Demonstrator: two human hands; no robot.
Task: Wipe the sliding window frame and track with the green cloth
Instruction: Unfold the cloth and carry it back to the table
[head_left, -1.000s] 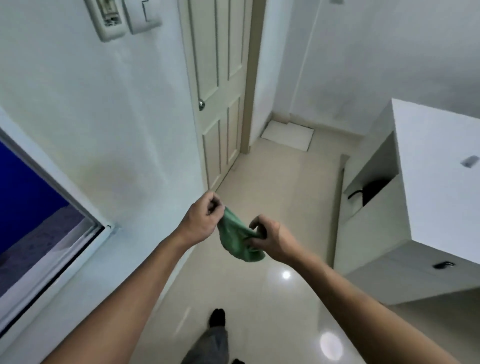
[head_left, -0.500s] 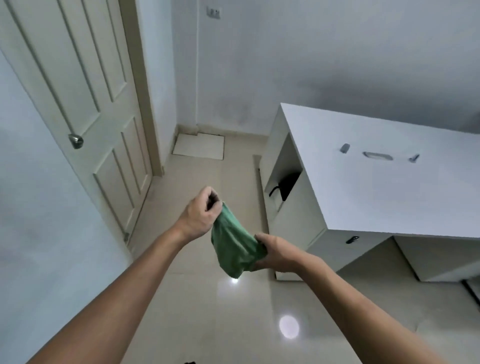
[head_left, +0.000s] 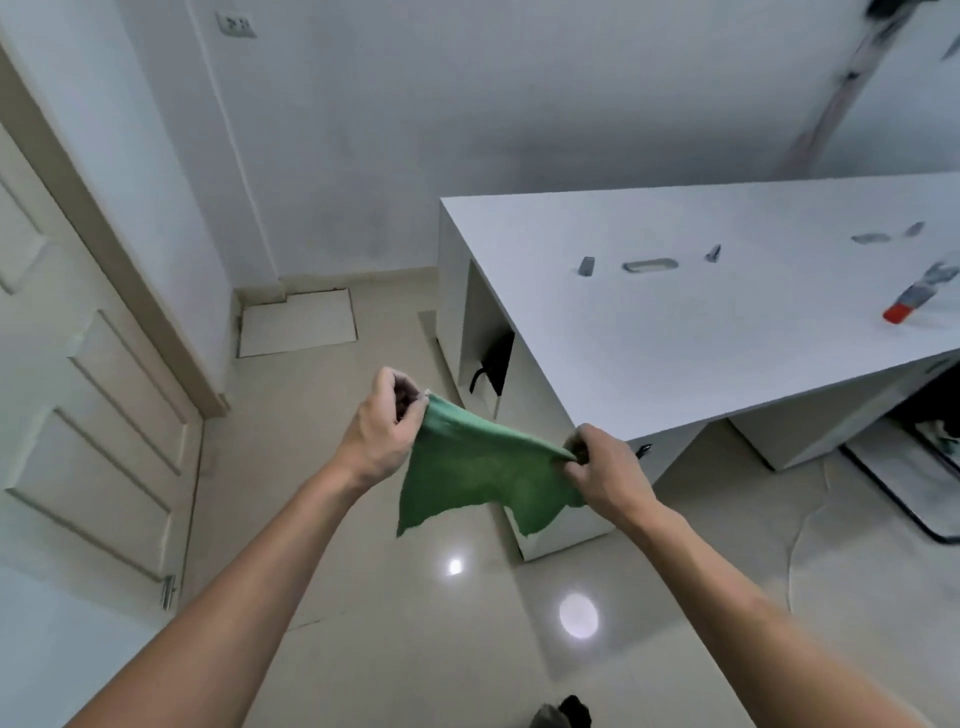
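A green cloth (head_left: 475, 475) hangs spread out in the air in front of me, above the tiled floor. My left hand (head_left: 382, 428) pinches its upper left corner. My right hand (head_left: 602, 470) pinches its upper right corner, a little lower. The cloth's lower edge hangs loose and ragged between them. The sliding window is not in view.
A white desk (head_left: 675, 332) stands at the right with small metal parts and a red-tipped tool (head_left: 906, 304) on top; a dark object (head_left: 493, 371) sits in its side shelf. A panelled door (head_left: 78, 415) is at the left. A floor mat (head_left: 296, 322) lies by the far wall.
My view has swung right, from the window to the door and desk. My hands have moved apart, and the bunched cloth now hangs spread between them.
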